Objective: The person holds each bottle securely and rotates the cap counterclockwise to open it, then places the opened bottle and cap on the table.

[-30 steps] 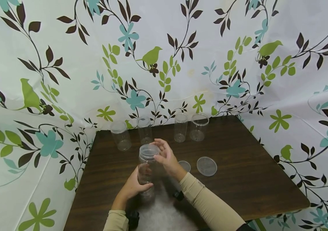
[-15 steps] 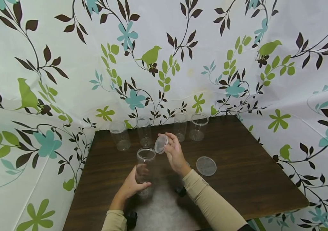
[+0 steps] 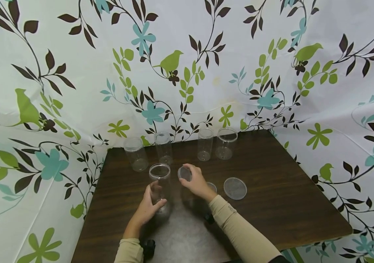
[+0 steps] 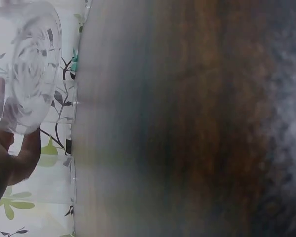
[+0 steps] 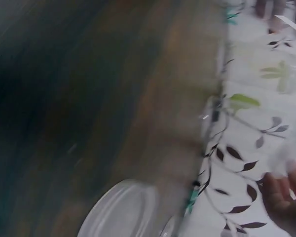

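My left hand [image 3: 146,209] grips a clear plastic jar [image 3: 163,179] around its side, thumb toward me, and the jar's mouth is uncovered. In the left wrist view the jar's round base [image 4: 32,69] shows above the fingers, raised off the table. A small clear lid [image 3: 184,174] is pinched between the thumb and fingers of my right hand [image 3: 198,183], tilted on edge just right of the jar and apart from it. The right wrist view shows that hand [image 5: 288,200] at its edge, with the lid blurred.
Along the back of the dark wooden table [image 3: 272,204] stand several clear jars, among them a wide open one [image 3: 227,144] and a left one [image 3: 136,155]. A large lid [image 3: 235,189] lies at right, a smaller lid [image 3: 211,186] partly behind my right wrist. Patterned cloth [image 3: 206,73] hangs behind.
My right hand has taken the lid off the jar and moved it to the right, then lower. The left hand has shifted slightly left with the jar.
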The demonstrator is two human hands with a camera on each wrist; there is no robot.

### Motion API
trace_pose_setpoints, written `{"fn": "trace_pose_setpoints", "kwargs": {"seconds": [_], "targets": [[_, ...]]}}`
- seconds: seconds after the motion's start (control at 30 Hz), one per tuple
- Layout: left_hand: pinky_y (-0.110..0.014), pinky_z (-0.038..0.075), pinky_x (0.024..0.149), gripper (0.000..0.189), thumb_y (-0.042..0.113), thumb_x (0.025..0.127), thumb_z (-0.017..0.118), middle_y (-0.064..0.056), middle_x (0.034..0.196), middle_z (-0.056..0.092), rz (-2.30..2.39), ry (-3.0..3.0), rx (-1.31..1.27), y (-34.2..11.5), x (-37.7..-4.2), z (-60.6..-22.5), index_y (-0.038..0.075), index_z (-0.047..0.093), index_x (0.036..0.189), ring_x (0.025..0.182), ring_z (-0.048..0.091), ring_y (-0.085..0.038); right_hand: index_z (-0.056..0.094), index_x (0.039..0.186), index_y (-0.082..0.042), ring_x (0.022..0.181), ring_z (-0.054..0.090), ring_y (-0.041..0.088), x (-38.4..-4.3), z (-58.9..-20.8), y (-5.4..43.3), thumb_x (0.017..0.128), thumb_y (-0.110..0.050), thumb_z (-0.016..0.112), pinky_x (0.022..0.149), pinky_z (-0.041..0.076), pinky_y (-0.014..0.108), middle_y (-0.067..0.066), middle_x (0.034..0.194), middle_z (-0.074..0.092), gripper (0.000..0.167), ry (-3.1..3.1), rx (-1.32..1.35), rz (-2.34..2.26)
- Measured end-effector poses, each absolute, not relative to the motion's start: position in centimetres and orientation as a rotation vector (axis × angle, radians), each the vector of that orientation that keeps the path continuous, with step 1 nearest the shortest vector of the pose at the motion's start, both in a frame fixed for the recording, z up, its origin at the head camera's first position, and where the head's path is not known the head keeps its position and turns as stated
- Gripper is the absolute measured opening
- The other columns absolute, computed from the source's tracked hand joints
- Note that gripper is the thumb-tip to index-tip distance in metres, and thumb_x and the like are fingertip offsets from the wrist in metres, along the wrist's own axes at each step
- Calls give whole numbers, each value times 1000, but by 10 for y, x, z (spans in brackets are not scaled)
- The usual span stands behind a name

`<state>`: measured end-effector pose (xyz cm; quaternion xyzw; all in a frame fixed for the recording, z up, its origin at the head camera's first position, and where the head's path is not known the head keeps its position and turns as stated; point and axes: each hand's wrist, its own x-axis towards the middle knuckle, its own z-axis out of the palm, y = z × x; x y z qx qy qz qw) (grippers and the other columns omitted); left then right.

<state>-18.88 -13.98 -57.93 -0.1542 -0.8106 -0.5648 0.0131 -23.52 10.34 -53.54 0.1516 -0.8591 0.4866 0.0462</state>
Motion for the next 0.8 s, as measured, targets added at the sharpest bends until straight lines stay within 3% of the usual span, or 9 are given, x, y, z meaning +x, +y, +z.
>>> {"fn": "trace_pose_setpoints", "kwargs": {"seconds": [0.1,0.33,0.5,0.67,0.8], "targets": [[-66,29,107,74,12,91,75,-17,140,49,-1719,-2518,-469,-140,-191,-580,8,29,149,132,36,-38,51,140,1,126,45,38,-236,-547,107,90,-19,76,100,45,51,19,141,54,60,-2781,576,1185],[-66,26,107,75,13,92,74,-23,146,44,-1685,-2499,-488,-139,-196,-581,2,26,149,132,31,-41,50,143,1,124,50,35,-233,-564,110,86,-23,83,98,50,43,15,140,58,70,-2993,729,713],[-65,31,110,82,19,88,81,-27,148,43,-1657,-2541,-344,-138,-204,-577,0,29,148,138,38,-47,51,143,0,122,54,32,-231,-575,111,83,-28,86,96,52,40,13,138,60,74,-3043,772,479],[-60,38,107,88,22,78,90,-26,140,53,-1606,-2532,-179,-136,-215,-567,1,36,146,131,49,-44,53,141,-1,120,57,29,-231,-580,111,80,-30,88,95,53,38,12,135,62,75,-3021,797,342],[-58,45,99,81,22,75,92,-25,126,60,-1540,-2522,-159,-131,-227,-558,0,42,135,119,57,-42,56,139,-4,112,59,26,-229,-579,108,78,-30,90,83,56,35,12,131,65,74,-3005,779,285]]}}
